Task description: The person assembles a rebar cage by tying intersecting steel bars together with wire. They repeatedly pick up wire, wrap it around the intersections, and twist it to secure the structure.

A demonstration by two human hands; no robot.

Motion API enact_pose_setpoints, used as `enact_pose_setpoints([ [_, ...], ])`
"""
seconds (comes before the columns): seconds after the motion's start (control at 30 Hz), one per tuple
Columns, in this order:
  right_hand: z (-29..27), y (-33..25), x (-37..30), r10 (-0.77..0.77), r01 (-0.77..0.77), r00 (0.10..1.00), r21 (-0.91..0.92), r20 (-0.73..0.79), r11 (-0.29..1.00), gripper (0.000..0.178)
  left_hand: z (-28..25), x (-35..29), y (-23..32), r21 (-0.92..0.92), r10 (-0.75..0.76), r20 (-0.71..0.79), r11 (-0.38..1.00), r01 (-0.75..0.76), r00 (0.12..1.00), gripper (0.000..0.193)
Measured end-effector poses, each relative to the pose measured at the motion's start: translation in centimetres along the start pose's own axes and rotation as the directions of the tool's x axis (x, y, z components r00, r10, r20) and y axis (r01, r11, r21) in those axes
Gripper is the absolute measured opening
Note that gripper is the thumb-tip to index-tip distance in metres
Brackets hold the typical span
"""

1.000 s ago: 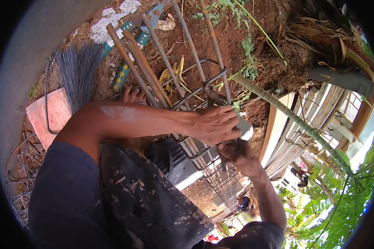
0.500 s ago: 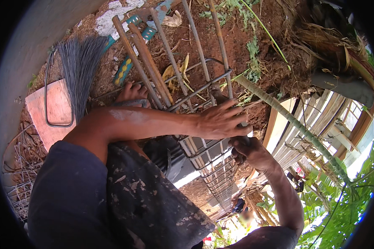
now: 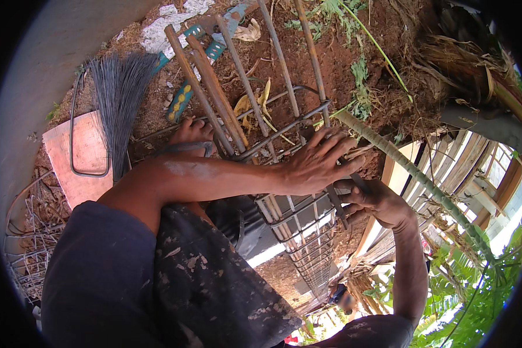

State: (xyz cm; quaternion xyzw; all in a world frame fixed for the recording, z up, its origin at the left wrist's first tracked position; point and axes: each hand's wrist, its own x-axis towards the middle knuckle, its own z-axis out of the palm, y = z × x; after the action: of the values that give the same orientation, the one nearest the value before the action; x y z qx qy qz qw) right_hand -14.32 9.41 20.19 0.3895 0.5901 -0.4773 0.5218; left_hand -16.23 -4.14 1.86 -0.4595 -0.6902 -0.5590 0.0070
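Note:
A cage of rusty steel bars (image 3: 217,95) tied with square stirrups runs lengthwise in front of me. My left hand (image 3: 316,165) lies across its upper right side, palm down, fingers stretched and slightly bent over the bars. I see nothing gripped in it, though its underside is hidden. Just right of it, my right hand (image 3: 383,203) has its fingers bent round a dark pair of pincers (image 3: 336,204). The handles stand apart, one near the thumb and one by the fingertips. The jaws are mostly hidden behind my left hand.
A bundle of thin tie wires (image 3: 117,95) and a bent stirrup lie on a reddish board (image 3: 78,152) at the left. A green strap-like strip (image 3: 181,100) rests on the soil. A thick plant stem (image 3: 412,171) slants across the right. A person (image 3: 342,296) is far off.
My right hand has opened somewhat and moved to the right, and the pincers' handles now stand apart. My left hand has shifted slightly right. The whole view has moved a little.

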Motion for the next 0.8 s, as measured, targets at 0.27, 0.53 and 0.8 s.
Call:
enact_pose_setpoints([
  [0.27,-1.1,-0.5,0.0,0.002,-0.006,0.997,-0.053,-0.074,0.999,0.058,0.0,1.4,-0.5,0.119,0.123,0.146,0.983,-0.141,0.982,0.065],
  [0.53,1.1,2.5,2.9,-0.735,-0.472,0.532,-0.868,-0.421,0.156,0.063,-0.9,6.3,-0.4,0.085,-0.225,0.559,0.973,0.214,0.798,0.072],
  [0.8,-1.6,3.3,4.1,-0.746,-0.328,0.538,-0.913,-0.393,0.244,0.022,0.2,5.1,0.3,0.244,-0.141,0.372,0.969,0.051,0.918,0.056],
])
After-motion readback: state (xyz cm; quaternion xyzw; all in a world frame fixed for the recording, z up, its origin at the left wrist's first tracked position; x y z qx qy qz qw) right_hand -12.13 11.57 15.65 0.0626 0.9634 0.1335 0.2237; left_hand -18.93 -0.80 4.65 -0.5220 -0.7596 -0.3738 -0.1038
